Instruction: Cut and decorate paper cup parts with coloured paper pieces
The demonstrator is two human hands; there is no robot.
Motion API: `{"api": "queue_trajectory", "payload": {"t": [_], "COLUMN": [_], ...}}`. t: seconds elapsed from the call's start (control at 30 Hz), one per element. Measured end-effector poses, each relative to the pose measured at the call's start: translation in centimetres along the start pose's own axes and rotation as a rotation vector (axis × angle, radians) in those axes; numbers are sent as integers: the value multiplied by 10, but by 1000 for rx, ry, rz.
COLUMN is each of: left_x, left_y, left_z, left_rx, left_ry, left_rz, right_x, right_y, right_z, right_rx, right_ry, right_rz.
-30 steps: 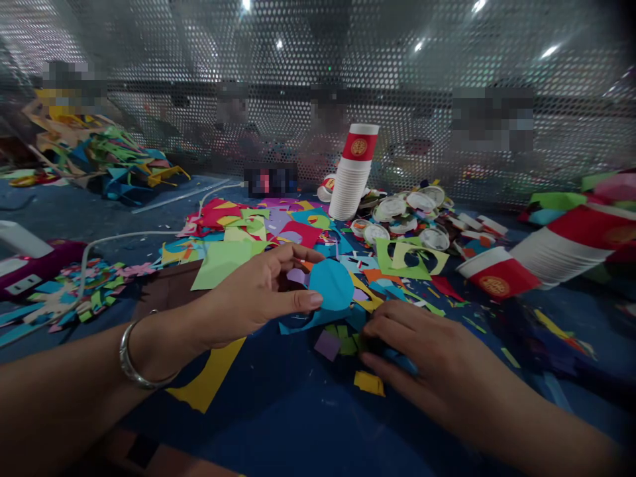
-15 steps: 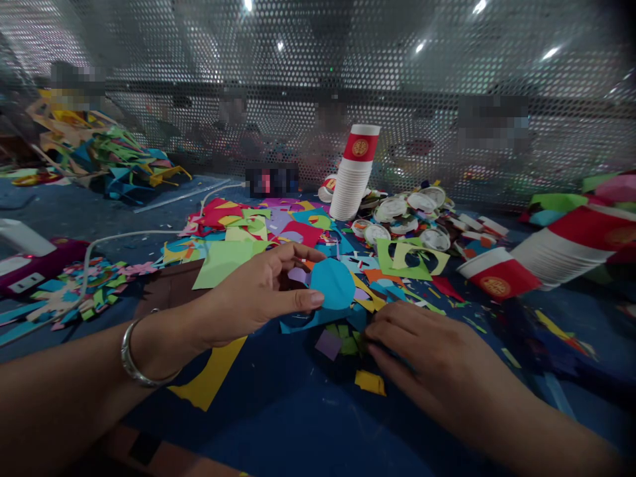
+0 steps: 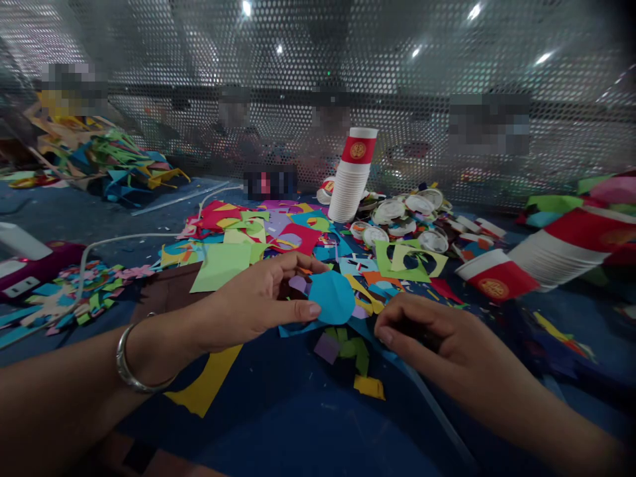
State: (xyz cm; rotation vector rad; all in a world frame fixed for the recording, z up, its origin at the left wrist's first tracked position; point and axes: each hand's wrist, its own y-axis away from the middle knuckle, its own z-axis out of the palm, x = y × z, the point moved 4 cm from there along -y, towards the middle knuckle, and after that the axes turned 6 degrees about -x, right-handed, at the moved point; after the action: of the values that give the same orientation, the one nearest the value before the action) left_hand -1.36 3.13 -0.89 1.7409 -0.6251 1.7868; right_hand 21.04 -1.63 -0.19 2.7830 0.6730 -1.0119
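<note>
A blue paper circle (image 3: 332, 298) is pinched at its left edge by the thumb and fingers of my left hand (image 3: 268, 291). To its right, my right hand (image 3: 430, 338) hovers with its fingers curled and the thumb pressed to the fingertips. What they hold, if anything, is hidden. Beneath the circle lies a blue paper offcut (image 3: 298, 329). Nearer to me on the dark blue table (image 3: 298, 424) are a purple paper square (image 3: 326, 348), several green paper pieces (image 3: 352, 344) and a small folded yellow paper (image 3: 370, 387). A yellow offcut (image 3: 211, 381) rests below my left wrist.
Stacked paper cups (image 3: 350, 179) stand at the back; more cups (image 3: 556, 252) lean at the right. Round pieces (image 3: 392, 212) are heaped between them. Paper scraps (image 3: 248, 222) cover the middle. A power strip (image 3: 34, 271) with a white cable (image 3: 124, 235) sits left. Perforated metal (image 3: 199, 126) closes the back.
My right hand has lifted and moved slightly right, away from the green pieces, which now show more fully. My left hand still holds the blue circle, slightly lower in view.
</note>
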Motion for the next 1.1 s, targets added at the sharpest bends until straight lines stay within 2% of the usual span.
{"api": "queue_trajectory", "payload": {"t": [0.07, 0.3, 0.63, 0.73, 0.9, 1.1], "left_x": [0, -1, -1, -2, -3, 3], "left_y": [0, 1, 0, 0, 2, 4], "left_z": [0, 0, -1, -2, -2, 8], "left_rx": [-17, -14, 10, 14, 31, -24], "left_ry": [0, -9, -24, -23, -59, 209], "left_rz": [0, 3, 6, 11, -15, -31], "right_x": [1, -2, -8, -9, -6, 3], "right_y": [0, 5, 3, 3, 4, 2], "right_z": [1, 16, 17, 13, 2, -2], "right_rx": [-1, -130, -179, -150, -33, 41], "right_ry": [9, 154, 109, 39, -31, -156], "right_rz": [-13, -150, -160, -116, -41, 25]}}
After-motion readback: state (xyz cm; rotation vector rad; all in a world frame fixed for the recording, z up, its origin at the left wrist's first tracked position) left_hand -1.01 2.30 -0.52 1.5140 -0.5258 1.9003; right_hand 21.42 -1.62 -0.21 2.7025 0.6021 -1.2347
